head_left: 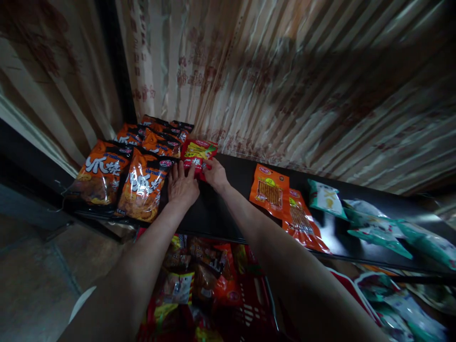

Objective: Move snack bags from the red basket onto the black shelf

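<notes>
A red snack bag [199, 151] with a yellow picture lies on the black shelf near the curtain. My left hand [183, 185] is laid flat with its fingers stretched, and the fingertips touch the bag's near left edge. The fingers of my right hand [215, 174] are closed on the near right corner of the same bag. Just left of my left hand, an orange and black snack bag [142, 183] lies beside another of its kind [103, 173], with several more behind them.
Orange snack packs [270, 190] and teal snack bags [326, 198] lie along the right of the black shelf [223, 216]. Below stands a red basket [254, 304] filled with mixed snack bags. A printed curtain [221, 71] hangs behind, and a dark post [117, 61] rises at the left.
</notes>
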The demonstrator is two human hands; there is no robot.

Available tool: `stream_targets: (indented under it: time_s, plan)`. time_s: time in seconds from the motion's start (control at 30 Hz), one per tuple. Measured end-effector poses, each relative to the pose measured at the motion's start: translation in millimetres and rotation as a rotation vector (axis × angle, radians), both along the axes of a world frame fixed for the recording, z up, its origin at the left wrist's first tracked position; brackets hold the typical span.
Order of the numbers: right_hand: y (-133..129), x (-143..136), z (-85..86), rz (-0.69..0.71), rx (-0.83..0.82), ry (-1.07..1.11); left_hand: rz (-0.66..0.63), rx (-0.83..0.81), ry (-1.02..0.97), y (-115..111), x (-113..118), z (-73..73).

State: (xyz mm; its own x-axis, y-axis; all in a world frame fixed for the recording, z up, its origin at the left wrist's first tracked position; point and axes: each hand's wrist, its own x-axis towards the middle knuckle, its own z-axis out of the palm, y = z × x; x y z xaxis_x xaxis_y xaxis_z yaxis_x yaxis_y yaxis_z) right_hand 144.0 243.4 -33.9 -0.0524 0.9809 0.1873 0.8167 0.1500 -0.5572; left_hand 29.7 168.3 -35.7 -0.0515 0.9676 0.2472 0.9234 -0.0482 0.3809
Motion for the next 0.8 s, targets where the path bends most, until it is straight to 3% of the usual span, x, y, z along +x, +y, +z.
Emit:
stream_targets:
  time_s: [0.17, 0.4, 0.53, 0.6, 0.7, 0.8]
  plan:
    - [-9.0, -4.4, 5.1, -0.076, -0.025, -0.022, 0.021, 0.085, -0.012, -4.7, 3.4, -6.2]
    - [-20.9, -1.9, 6.5, -0.004, 0.016, -0.082, 0.012, 0.096, 0.003, -4.7, 1.9, -8.4]
    - [-39.4, -2.1, 20.4, -0.032, 0.125, 0.044, -0.019, 0.096, -0.026, -7.1, 1.2, -5.2]
    - [-68.7, -2.2, 30.5, -0.031, 0.245, 0.199, -0.044, 0.105, -0.051, -13.6, 1.6, -0.6]
    - [-142.0, 3.1, 40.2, 0.097, 0.381, 0.404, -0.121, 0.144, -0.127, -39.7, 2.5, 9.3]
    - [-224.5, 17.3, 27.5, 0.149, 0.348, 0.446, -0.286, 0.263, -0.244, -86.0, 2.2, 16.3]
